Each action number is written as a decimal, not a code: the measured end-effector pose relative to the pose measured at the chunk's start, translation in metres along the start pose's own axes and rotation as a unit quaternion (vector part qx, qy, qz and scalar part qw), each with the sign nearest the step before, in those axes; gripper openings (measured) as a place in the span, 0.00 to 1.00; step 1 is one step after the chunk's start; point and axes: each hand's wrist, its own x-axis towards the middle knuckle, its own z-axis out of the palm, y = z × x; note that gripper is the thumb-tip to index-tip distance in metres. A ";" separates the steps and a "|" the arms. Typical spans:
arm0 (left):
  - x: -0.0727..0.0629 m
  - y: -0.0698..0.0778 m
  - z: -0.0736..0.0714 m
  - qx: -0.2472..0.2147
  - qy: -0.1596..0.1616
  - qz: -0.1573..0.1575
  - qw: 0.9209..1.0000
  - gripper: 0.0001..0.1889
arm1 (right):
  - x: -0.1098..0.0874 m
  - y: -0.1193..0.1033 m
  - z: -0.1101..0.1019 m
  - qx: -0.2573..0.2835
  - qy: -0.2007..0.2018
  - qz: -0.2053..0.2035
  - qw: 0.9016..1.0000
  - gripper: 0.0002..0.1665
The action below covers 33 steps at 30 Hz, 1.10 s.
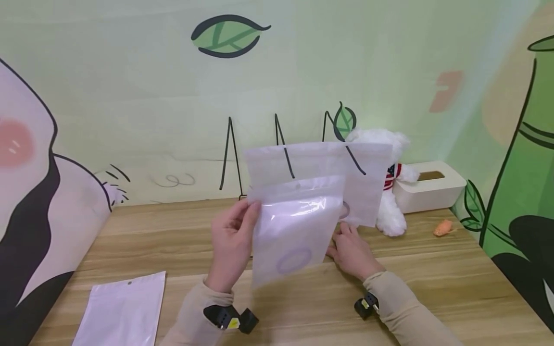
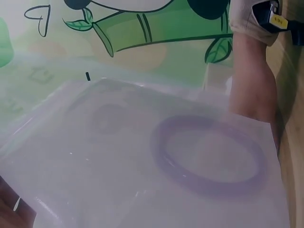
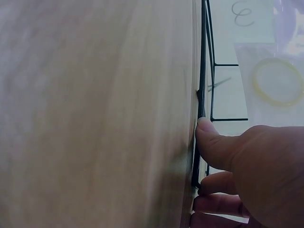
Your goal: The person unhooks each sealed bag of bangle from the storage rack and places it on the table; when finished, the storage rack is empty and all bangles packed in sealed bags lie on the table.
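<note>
My left hand pinches the left edge of a translucent white zip bag between thumb and fingers, holding it upright above the table. A pale purple ring shows through this bag. Behind it, white bags hang at a black wire rack with long prongs; part of a ring shows in one. Low at the rack, my right hand grips a black bottom wire, its thumb on the wire and fingers curled beside it. A bag with a yellow ring appears beyond that hand.
Another white zip bag lies at the table's front left. A white plush toy leans near a white tissue box at the back right. A small orange object lies by them. A printed backdrop stands behind the table.
</note>
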 end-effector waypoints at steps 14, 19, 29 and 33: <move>-0.026 0.004 -0.014 -0.010 0.026 -0.048 0.998 0.08 | 0.000 -0.001 -0.001 -0.004 0.012 -0.003 1.000 0.11; -0.034 0.002 -0.024 0.001 0.044 -0.061 0.997 0.07 | 0.000 -0.002 0.000 0.002 0.011 0.001 1.000 0.26; -0.044 -0.005 -0.051 0.026 0.074 -0.135 0.988 0.07 | 0.001 -0.005 -0.002 0.011 -0.014 0.019 1.000 0.32; -0.047 -0.008 -0.063 0.043 0.082 -0.156 0.983 0.09 | 0.001 -0.005 -0.002 0.006 -0.020 0.023 1.000 0.33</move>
